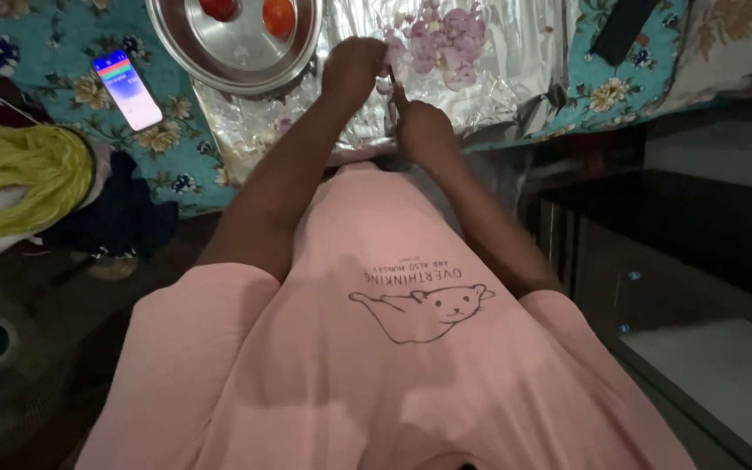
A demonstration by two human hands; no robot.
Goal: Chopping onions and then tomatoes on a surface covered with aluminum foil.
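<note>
Both arms reach forward over a foil sheet (515, 52) on a floral cloth (176, 148). The left hand (352, 70) curls over something hidden beside chopped onion (446, 39); the right hand (424, 130) grips a knife (396, 94). Steel plate (237, 52) and phone (128, 90) lie left

Head view: my left hand (352, 70) curled over onion piece, right hand (424, 130) closed round knife, both on foil sheet (515, 61). Chopped onion pile (446, 35) at 1 o'clock; steel plate (237, 52) with tomatoes (278, 16) at 11; phone (127, 89) at 10.
</note>
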